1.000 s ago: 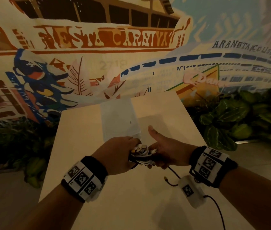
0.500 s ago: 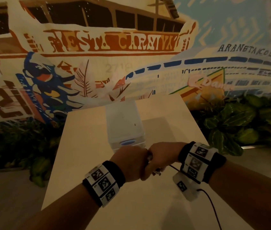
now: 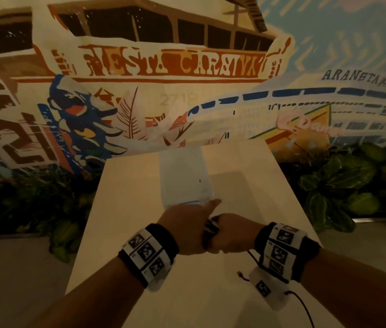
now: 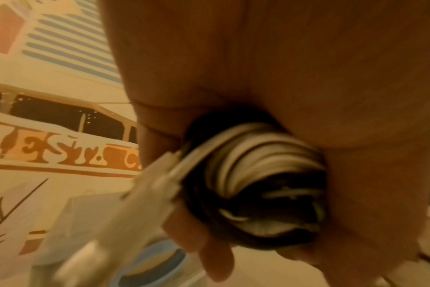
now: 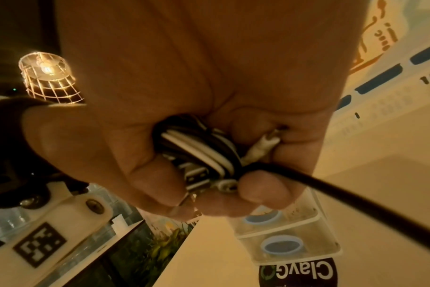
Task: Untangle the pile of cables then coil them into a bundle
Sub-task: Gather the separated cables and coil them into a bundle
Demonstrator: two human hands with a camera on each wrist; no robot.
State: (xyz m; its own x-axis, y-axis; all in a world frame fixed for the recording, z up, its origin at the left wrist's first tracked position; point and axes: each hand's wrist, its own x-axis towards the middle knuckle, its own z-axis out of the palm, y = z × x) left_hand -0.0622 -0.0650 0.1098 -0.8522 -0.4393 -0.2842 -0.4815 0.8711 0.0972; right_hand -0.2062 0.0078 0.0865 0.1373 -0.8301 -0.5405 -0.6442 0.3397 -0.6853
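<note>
A small coil of black and white cables sits squeezed between my two hands above the table. My left hand grips it from the left, and in the left wrist view its fingers wrap the wound coil beside a blurred white plug. My right hand grips the coil from the right with fingers curled round it. A loose black cable tail runs out of that fist. The tail hangs down to the table and ends in a small connector.
A clear plastic box stands on the pale table just beyond my hands. Leafy plants flank the table on both sides, and a painted wall rises behind it.
My right thumb, raised a second ago, has folded down. Both hands have closed together over the coil, so it is now mostly hidden between them. They sit nearer the clear box.
</note>
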